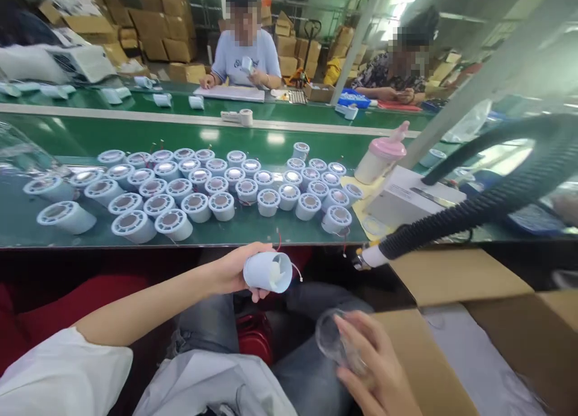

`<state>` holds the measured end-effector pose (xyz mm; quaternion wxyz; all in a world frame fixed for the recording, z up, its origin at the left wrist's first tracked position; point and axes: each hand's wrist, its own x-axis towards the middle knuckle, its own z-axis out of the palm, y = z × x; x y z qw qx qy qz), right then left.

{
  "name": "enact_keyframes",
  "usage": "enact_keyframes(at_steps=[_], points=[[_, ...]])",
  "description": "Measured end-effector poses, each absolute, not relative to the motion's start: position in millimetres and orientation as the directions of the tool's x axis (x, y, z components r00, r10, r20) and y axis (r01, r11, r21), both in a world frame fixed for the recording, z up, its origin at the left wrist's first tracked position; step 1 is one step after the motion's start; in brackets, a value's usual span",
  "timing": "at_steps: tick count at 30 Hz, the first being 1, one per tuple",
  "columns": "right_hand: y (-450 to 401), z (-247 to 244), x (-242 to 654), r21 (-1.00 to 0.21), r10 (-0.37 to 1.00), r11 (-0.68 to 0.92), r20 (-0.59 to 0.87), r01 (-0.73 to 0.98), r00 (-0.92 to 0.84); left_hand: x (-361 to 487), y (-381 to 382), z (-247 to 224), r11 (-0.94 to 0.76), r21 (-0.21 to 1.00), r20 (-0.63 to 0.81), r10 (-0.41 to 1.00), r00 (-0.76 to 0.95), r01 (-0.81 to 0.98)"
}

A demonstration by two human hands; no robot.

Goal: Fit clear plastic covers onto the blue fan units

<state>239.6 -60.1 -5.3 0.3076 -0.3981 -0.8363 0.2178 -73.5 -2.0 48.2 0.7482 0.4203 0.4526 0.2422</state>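
Observation:
Held in my left hand point(241, 270) is a light blue fan housing point(259, 271), a short cylinder tilted so that its open end faces me. White blades show inside it, and thin red and white wires with small plugs stick out. My right hand point(372, 365), slightly blurred, has its fingers around a clear plastic cup-like piece point(332, 338) with a round rim, above my right leg. The two hands are apart. Beyond them, many similar light blue housings point(195, 206) stand in rows on the green bench point(271, 232), vented ends up.
An open cardboard box point(451, 277) lies at the right. A black corrugated hose point(433, 223) with a white nozzle hangs over the bench edge near a white box-shaped device point(413, 196) and a pink-lidded bottle point(382, 154). Two people sit across the conveyor point(158, 130).

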Motion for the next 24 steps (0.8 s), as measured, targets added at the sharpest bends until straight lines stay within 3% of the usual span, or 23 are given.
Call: enact_keyframes(at_steps=[2, 4, 8, 11, 14, 18, 24], points=[[-61.9, 2.8, 209.2, -0.487, 0.754, 0.657, 0.398, 0.576, -0.523, -58.0, -0.2, 30.0, 0.702, 0.711, -0.534, 0.566, 0.628, -0.029], [-55.3, 10.4, 188.8, -0.381, 0.734, 0.676, 0.423, 0.631, -0.531, -44.7, 2.8, 17.4, 0.746, 0.665, -0.545, 0.444, 0.711, 0.043], [-40.2, 19.2, 179.3, -0.278, 0.789, 0.61, 0.298, 0.742, -0.537, -28.5, 7.8, 17.9, 0.573, 0.775, -0.54, 0.379, 0.751, 0.268], [-36.5, 19.8, 183.2, -0.402, 0.841, 0.529, 0.131, 0.747, -0.525, -22.2, 7.8, 32.3, 0.11, 0.889, -0.431, 0.528, 0.732, 0.444], [-36.5, 18.8, 187.1, -0.645, 0.851, 0.423, 0.042, 0.637, -0.523, -17.6, 3.2, 45.1, -0.276, 0.786, -0.229, 0.701, 0.676, 0.553], [-37.6, 20.3, 191.2, -0.858, 0.914, 0.222, 0.018, 0.464, -0.405, -15.1, -1.5, 44.2, -0.291, 0.803, -0.08, 0.812, 0.578, 0.52], [-37.8, 25.7, 195.1, -0.969, 0.977, -0.011, -0.063, 0.248, -0.202, -17.6, 4.5, 13.5, -0.428, 0.821, 0.105, 0.764, 0.636, 0.379]])
